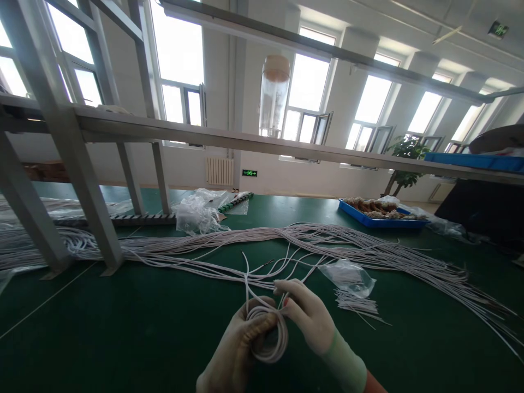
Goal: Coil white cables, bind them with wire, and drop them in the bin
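A white cable is wound into a small coil of several loops above the green tabletop. My left hand, in a pale glove, is closed round the coil's left side, its thumb across the loops. A loose cable end stands up above that hand. At the coil's upper right, my right hand, also gloved, has its thumb and fingers curled about a stretch of the cable; the exact grip is partly hidden. A red spot shows at its thumb tip. Just beyond both hands runs a long bundle of white cables.
A clear plastic bag rests beside a pile of short white pieces at the right. Farther back stand a blue tray and crumpled plastic bags. Metal posts rise at the left, carrying a shelf with a bottle.
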`<act>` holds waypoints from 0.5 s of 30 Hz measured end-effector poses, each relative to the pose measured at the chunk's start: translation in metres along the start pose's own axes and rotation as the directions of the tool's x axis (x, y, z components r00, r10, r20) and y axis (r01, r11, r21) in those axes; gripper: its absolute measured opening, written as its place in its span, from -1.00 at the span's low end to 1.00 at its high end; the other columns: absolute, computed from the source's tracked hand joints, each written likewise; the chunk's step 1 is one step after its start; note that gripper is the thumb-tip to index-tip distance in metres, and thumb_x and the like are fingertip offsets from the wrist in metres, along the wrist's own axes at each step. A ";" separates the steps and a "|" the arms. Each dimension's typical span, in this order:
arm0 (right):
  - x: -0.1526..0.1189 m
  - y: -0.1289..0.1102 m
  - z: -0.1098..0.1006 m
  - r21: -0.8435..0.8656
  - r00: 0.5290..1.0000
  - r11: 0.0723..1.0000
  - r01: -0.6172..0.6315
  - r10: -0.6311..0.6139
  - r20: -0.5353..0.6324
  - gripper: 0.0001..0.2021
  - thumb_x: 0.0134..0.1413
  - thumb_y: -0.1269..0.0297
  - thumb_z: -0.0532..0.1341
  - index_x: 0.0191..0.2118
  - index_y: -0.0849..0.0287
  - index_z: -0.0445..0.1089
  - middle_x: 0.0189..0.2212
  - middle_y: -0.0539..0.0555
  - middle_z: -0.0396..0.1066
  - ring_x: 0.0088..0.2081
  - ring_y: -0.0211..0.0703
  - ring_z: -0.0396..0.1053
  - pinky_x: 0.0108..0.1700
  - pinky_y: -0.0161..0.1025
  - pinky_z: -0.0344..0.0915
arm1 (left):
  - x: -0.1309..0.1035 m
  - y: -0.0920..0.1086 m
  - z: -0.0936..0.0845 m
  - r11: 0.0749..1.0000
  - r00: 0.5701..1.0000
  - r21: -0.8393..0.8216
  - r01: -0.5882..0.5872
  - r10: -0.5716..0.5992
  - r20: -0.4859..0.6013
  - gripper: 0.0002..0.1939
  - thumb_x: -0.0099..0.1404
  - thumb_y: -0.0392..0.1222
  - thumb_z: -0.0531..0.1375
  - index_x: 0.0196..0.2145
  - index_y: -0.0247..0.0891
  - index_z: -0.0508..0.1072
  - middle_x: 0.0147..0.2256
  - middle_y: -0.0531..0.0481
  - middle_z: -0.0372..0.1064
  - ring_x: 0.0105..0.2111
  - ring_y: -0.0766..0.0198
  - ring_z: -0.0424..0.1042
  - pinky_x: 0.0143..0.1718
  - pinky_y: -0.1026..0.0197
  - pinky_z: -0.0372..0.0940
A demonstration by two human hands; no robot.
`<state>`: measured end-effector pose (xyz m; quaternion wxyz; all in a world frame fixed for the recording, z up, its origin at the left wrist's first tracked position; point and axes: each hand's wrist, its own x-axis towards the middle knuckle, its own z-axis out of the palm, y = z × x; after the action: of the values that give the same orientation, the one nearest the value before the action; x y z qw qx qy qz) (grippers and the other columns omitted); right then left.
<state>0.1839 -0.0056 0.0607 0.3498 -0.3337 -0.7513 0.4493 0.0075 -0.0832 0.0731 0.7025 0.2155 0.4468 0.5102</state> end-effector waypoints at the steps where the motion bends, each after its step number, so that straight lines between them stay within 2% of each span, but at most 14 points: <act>1: -0.001 0.002 -0.001 0.035 1.000 0.999 -0.003 0.003 0.001 -0.57 0.27 0.05 0.14 0.15 0.16 0.36 -0.08 0.19 0.36 -0.10 0.07 0.39 -0.07 0.02 0.44 | 0.000 -0.001 -0.001 1.000 1.000 0.015 0.011 -0.011 0.009 -0.42 0.13 -0.11 0.41 0.05 -0.33 0.35 -0.11 -0.17 0.49 -0.15 -0.03 0.51 -0.04 -0.02 0.41; 6: -0.002 0.015 -0.006 0.290 1.000 0.957 0.010 -0.009 -0.005 -0.53 0.21 -0.01 0.19 0.12 0.16 0.38 -0.07 0.20 0.38 -0.09 0.07 0.38 -0.04 0.01 0.42 | 0.006 -0.010 -0.005 1.000 0.992 0.010 0.010 -0.011 0.123 -0.27 0.11 -0.01 0.44 0.13 -0.33 0.28 -0.09 -0.18 0.45 -0.12 -0.03 0.50 0.01 -0.04 0.37; 8: 0.001 0.021 -0.011 0.376 0.997 0.926 0.033 -0.005 -0.075 -0.47 0.22 -0.12 0.14 0.09 0.20 0.39 -0.12 0.22 0.38 -0.14 0.08 0.39 -0.07 0.03 0.42 | 0.008 -0.012 -0.006 1.000 0.990 0.001 -0.005 0.005 0.140 -0.27 0.11 -0.03 0.45 0.13 -0.33 0.27 -0.12 -0.15 0.44 -0.15 0.02 0.50 -0.02 -0.01 0.37; 11: 0.006 0.029 -0.020 0.397 0.977 0.918 -0.028 0.109 -0.185 -0.43 0.25 -0.19 0.07 0.05 0.22 0.40 -0.20 0.21 0.36 -0.22 0.04 0.40 -0.15 0.00 0.42 | 0.008 -0.011 -0.007 1.000 0.992 -0.024 -0.011 0.014 0.123 -0.27 0.11 -0.05 0.45 0.13 -0.34 0.27 -0.11 -0.15 0.44 -0.19 0.06 0.50 -0.04 0.03 0.37; 13: 0.007 0.029 -0.022 0.325 0.976 0.937 -0.127 0.177 -0.129 -0.53 0.24 -0.13 0.14 -0.06 0.22 0.46 -0.30 0.14 0.36 -0.32 -0.03 0.37 -0.26 -0.08 0.39 | 0.006 -0.010 -0.007 0.999 0.991 -0.033 -0.010 0.014 0.130 -0.27 0.12 -0.04 0.45 0.14 -0.34 0.27 -0.08 -0.17 0.44 -0.18 0.04 0.50 -0.03 0.00 0.36; 15: 0.004 0.025 -0.019 0.244 0.986 0.956 -0.163 0.162 0.024 -0.63 0.23 -0.04 0.22 -0.18 0.21 0.48 -0.38 0.08 0.36 -0.39 -0.10 0.34 -0.34 -0.14 0.36 | 0.004 -0.008 -0.006 1.000 0.991 -0.025 -0.002 0.006 0.133 -0.28 0.14 -0.03 0.43 0.15 -0.33 0.26 -0.06 -0.19 0.43 -0.13 -0.01 0.49 0.00 -0.03 0.35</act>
<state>0.2019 0.0152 0.0450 0.3489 -0.3478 -0.6606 0.5665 0.0071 -0.0838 0.0623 0.7324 0.2410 0.3922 0.5017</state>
